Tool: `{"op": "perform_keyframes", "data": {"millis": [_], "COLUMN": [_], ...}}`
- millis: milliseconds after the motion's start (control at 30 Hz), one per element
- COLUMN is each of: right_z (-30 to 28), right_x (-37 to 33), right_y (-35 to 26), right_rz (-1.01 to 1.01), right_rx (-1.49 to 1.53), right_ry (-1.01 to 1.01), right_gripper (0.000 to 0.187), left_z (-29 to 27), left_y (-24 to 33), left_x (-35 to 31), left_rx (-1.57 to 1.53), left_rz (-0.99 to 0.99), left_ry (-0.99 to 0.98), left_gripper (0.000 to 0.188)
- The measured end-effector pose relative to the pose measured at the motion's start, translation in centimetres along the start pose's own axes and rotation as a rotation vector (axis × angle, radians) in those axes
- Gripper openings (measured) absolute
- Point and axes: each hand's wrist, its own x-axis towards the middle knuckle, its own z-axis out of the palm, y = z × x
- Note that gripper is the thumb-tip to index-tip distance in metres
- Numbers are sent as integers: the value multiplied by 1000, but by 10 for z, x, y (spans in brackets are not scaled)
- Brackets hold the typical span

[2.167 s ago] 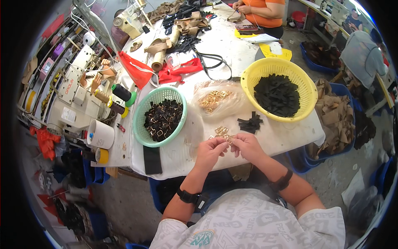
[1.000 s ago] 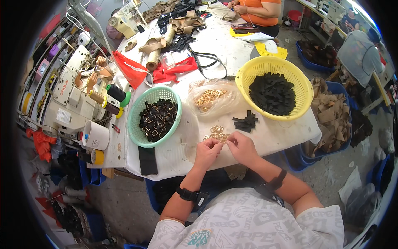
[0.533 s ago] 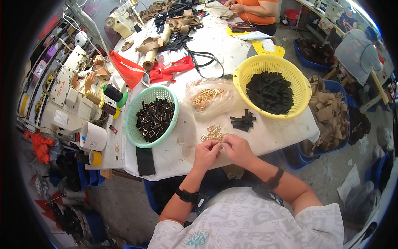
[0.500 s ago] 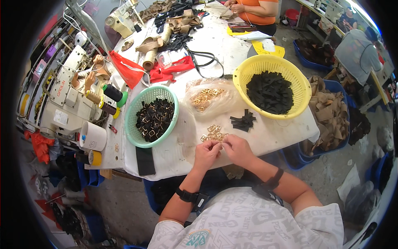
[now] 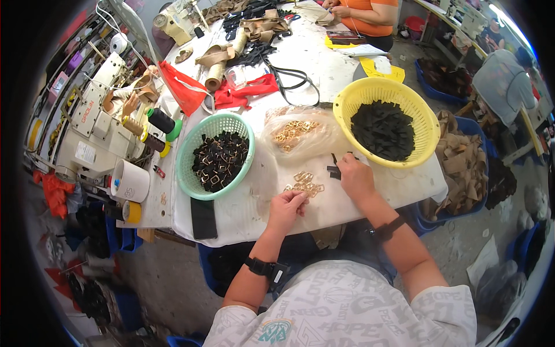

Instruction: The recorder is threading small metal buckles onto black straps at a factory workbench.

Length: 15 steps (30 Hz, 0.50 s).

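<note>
My left hand (image 5: 287, 210) is closed in a pinch at the near edge of a small pile of gold metal buckle rings (image 5: 303, 182). What its fingertips hold, if anything, is too small to make out. To the right, my right hand (image 5: 356, 176) has its fingers drawn together on a few short black fabric strips (image 5: 333, 172), partly covering them. A mint-green basket (image 5: 184, 173) on the left holds black strips looped through gold rings. More loose black strips fill the yellow basket (image 5: 425, 151). Between the baskets lies an opened clear plastic bag (image 5: 315, 147) of gold rings.
A phone (image 5: 203, 218) lies near the table's front-left edge. Sewing machine (image 5: 87, 147), thread spools (image 5: 163, 122) and a white cup (image 5: 130, 179) stand left. Red fabric (image 5: 248, 91) and black straps lie farther back. Across the table sits a person in orange (image 5: 373, 17). A blue bin (image 5: 471, 124) of brown pieces stands right.
My hands, together at the gold rings before, are now apart. The right has moved right and away from me onto the black strips; the left stays by the rings.
</note>
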Motion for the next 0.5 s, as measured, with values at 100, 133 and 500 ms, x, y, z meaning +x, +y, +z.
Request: {"op": "perform_keyframes", "data": {"millis": [100,133,500], "right_z": [-8,-14,-48], "right_x": [2,0,-24], "right_y": [-9,-16,-43], "right_rz": [-34,-52,425], "right_rx": [155,240,1480], "right_ry": [127,179,-102], "right_gripper": [4,3,4], "left_z": [-2,-3,12], "left_y": [1,-1,14], "left_x": [-1,0,-9], "left_rx": [-3,-22,12], "left_rz": [-26,-27,69], "left_ry": [-17,-20,-45], "left_gripper": [15,16,13]}}
